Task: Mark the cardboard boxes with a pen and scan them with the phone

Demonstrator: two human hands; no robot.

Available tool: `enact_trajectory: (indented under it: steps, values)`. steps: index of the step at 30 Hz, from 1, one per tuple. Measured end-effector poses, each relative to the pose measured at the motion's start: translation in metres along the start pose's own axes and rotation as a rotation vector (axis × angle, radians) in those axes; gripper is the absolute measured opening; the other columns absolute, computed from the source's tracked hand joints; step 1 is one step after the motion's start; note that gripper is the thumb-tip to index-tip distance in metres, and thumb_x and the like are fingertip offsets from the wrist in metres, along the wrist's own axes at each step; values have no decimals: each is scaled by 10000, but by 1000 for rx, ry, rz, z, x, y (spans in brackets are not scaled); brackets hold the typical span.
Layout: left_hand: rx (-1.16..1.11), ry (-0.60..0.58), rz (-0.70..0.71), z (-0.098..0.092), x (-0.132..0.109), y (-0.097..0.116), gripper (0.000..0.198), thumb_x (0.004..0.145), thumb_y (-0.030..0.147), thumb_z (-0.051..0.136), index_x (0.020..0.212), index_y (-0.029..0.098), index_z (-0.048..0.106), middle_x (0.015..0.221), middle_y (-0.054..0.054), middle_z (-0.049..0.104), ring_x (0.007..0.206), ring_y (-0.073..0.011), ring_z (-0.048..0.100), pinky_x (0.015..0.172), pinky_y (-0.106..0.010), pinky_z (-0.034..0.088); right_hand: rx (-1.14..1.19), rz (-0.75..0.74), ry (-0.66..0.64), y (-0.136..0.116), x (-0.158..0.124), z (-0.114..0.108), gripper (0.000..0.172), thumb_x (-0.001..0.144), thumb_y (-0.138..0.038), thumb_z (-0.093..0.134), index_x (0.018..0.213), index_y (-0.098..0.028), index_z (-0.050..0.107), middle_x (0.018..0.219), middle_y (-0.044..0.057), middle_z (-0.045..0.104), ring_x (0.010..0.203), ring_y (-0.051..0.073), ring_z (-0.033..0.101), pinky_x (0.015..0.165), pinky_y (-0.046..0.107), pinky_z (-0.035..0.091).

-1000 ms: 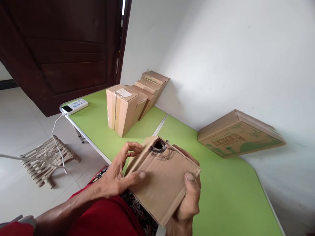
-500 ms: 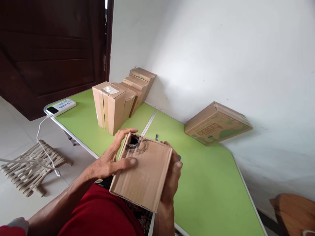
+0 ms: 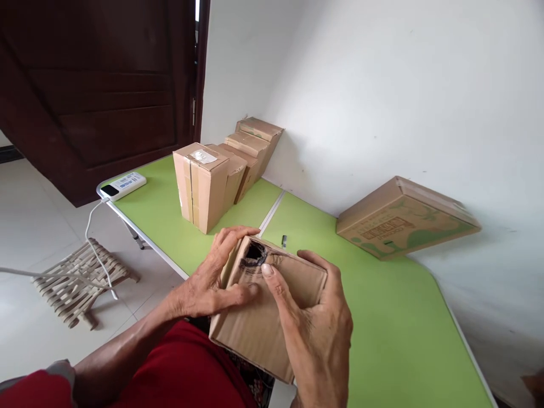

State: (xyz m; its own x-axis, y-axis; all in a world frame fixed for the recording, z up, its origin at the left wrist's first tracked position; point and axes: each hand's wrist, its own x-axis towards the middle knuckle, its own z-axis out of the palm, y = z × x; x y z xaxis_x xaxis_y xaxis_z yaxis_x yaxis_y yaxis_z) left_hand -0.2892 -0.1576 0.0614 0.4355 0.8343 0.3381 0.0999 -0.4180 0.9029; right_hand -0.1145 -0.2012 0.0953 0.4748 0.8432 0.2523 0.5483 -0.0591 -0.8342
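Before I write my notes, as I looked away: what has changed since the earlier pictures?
The right hand has brought its thumb from the right edge of the small cardboard box leftward to the edge of the black-rimmed hole. Nothing was let go; the left hand still holds the left side. The row of boxes, printed carton and white device stay put.

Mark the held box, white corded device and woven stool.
Held box (image 3: 257, 323), head view: panel facing the camera.
White corded device (image 3: 124, 186), head view: printed top face.
Woven stool (image 3: 72, 296), head view: woven seat.
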Motion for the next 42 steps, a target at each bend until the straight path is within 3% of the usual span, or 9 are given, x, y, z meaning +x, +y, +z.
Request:
enact_trajectory:
  steps: [8,12,17,26,33,36,38,40,42]
  values:
    - [32,31,45,12,-2,6,824,830,235,705,1578,282,362,1509,-120,422,1442,-347,353,1251,-564,331,-130,88,16,-12,6,-6,886,571,-810,762,1193,-201,599,1143,201,719,1012,409,681,862,527,543]
    - [-7,29,14,10,-2,7,694,933,314,648,1582,298,401,1547,-106,439,1474,-330,350,1268,-551,319,-172,72,20,-15,4,-5,848,594,-786,741,1187,-202,583,1102,199,715,982,408,684,843,524,544]
    - [-14,182,-80,13,5,17,393,1016,325,551,1399,263,613,1413,-96,596,1370,-294,512,1207,-496,397,-189,27,26,-15,2,0,794,632,-779,719,1169,-208,590,1097,199,717,987,409,686,836,520,550]
    - [147,270,-34,16,3,16,525,975,223,538,1495,185,597,1448,-122,645,1350,-285,589,1166,-439,457,-220,-47,76,-19,4,11,684,702,-760,708,1100,-216,590,1070,194,728,995,393,698,851,509,566]
    - [181,276,10,12,3,8,343,1024,279,524,1336,229,658,1334,-83,688,1277,-265,607,1113,-417,468,-190,-70,41,-20,0,12,658,734,-636,742,1182,-181,584,1134,207,725,1094,405,689,907,531,568]
    - [189,275,-16,7,6,8,319,1042,334,494,1296,232,657,1279,-81,695,1220,-274,614,1071,-430,475,79,-9,-70,-3,5,-4,719,825,-699,698,1331,-207,560,1248,177,729,1131,356,700,956,516,563]
    - [188,270,-59,3,6,9,329,1043,362,486,1290,229,657,1258,-81,698,1181,-279,627,1044,-429,485,244,88,-29,22,14,-18,713,884,-733,640,1378,-229,540,1264,156,736,1073,324,733,902,488,585]
    - [185,261,-83,0,5,10,340,1050,382,474,1293,231,658,1261,-77,698,1167,-278,632,1037,-423,487,223,175,86,54,25,-28,673,897,-731,629,1312,-204,575,1209,156,747,968,312,757,799,452,598]
    - [186,254,-79,-1,3,12,346,1057,397,469,1298,236,658,1270,-75,695,1162,-273,628,1039,-416,485,56,212,89,85,38,-27,586,898,-699,631,1145,-168,646,1060,146,765,830,300,757,696,415,583]
